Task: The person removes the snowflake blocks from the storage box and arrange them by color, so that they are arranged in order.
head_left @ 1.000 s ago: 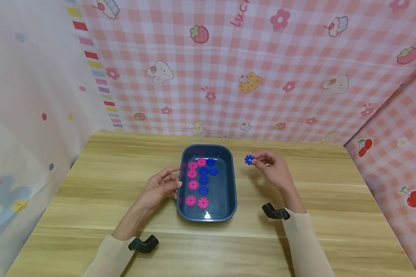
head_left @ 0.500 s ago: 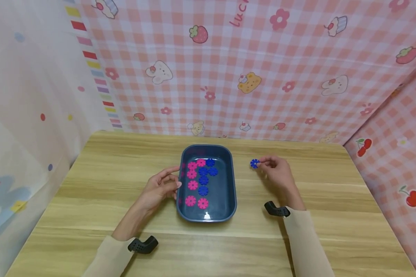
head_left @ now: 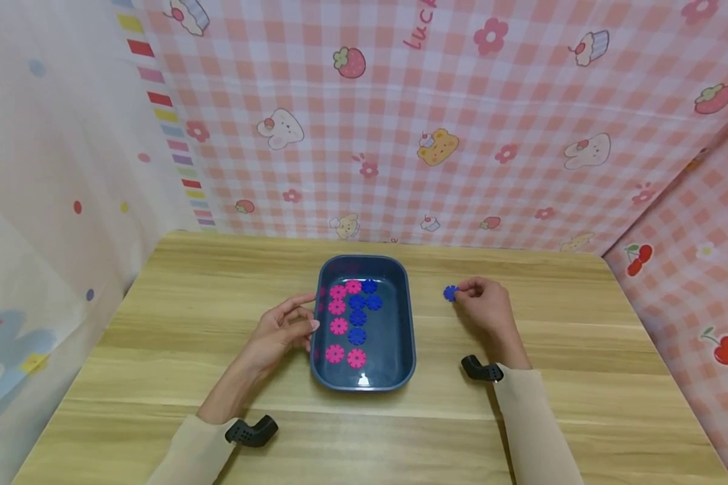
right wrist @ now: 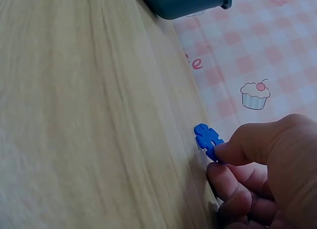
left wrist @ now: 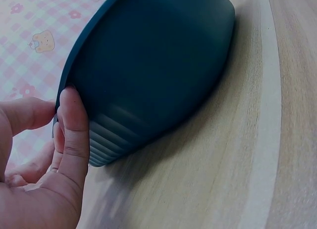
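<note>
A dark blue tray (head_left: 391,343) with rounded corners stands mid-table. My left hand (head_left: 282,329) pinches its left rim between thumb and fingers; the left wrist view shows the tray's ribbed outer wall (left wrist: 111,135). Several pink notched discs (head_left: 338,326) lie along the tray's left side. Beside them are several blue notched discs (head_left: 357,317). To the right of the tray, my right hand (head_left: 488,306) pinches one more blue notched disc (head_left: 450,293) between thumb and fingertips. In the right wrist view that disc (right wrist: 204,136) is tilted, low over the tabletop; contact is hard to tell.
The wooden table (head_left: 364,438) extends around the tray on every side. A pink checked cloth (head_left: 388,135) hangs behind its back edge, with cloth walls at left (head_left: 67,148) and right (head_left: 691,296). Black wrist mounts (head_left: 251,431) sit on both sleeves.
My right hand has moved a little right and down toward the table, carrying the blue notched disc away from the tray. The left hand and the tray have stayed put.
</note>
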Available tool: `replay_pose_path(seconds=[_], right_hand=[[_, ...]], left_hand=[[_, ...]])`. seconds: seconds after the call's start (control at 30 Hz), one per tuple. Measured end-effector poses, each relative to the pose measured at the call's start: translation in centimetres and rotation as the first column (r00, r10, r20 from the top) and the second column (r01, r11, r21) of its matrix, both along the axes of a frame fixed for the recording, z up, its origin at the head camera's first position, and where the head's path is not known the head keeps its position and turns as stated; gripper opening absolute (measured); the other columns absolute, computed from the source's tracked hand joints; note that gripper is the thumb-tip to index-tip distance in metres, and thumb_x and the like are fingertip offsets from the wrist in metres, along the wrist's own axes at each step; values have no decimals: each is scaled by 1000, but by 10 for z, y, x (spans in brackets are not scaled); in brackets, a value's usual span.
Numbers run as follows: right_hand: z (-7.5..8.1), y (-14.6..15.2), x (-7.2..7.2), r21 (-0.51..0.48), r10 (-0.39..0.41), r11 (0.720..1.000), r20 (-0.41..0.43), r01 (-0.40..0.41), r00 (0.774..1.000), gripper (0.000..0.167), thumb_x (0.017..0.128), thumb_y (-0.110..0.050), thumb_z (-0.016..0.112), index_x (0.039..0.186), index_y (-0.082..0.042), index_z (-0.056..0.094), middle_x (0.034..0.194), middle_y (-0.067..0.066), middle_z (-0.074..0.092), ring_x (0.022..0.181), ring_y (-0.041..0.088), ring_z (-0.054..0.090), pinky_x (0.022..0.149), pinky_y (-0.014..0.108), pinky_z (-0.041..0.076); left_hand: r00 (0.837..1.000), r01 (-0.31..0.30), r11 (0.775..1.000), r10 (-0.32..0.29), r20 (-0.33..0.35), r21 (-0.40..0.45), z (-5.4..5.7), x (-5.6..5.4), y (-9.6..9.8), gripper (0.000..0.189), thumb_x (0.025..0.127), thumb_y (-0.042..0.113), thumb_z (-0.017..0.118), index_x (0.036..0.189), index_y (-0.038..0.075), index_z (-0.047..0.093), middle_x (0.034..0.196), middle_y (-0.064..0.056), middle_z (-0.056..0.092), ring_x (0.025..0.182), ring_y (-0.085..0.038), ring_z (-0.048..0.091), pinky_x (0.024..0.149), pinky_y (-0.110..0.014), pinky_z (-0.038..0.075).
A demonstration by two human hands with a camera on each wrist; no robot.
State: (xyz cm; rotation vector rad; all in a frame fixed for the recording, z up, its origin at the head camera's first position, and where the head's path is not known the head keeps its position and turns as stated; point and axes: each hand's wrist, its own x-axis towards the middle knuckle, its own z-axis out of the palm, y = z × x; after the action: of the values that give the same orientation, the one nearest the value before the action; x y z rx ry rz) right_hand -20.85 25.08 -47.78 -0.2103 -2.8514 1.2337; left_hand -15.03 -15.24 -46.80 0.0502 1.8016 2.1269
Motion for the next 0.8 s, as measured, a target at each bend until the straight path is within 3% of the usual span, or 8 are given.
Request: replay_pose_path(seconds=[0.53,0.8], right_hand=[[-3,1,-1,51,2,999,2,-3,1000,20,95,-24,67,100,-6,71,86,7,63,76,19,54,66,27,43],[0,3,1,-60,18,998,89,-12,996,32,102,-38,61,115,-9,66,99,8,63,85,21,56,69,26,48]], left_hand=[[1000,-2,1000,2,-3,2,-2,0,-1,62,95,0,65,153,5,43,99,2,60,77,-11,61,64,-25,57],[1000,1,1000,-1,3,2,-2,0,-1,62,95,1,66,153,6,44,100,1,61,75,-11,62,65,-26,58]])
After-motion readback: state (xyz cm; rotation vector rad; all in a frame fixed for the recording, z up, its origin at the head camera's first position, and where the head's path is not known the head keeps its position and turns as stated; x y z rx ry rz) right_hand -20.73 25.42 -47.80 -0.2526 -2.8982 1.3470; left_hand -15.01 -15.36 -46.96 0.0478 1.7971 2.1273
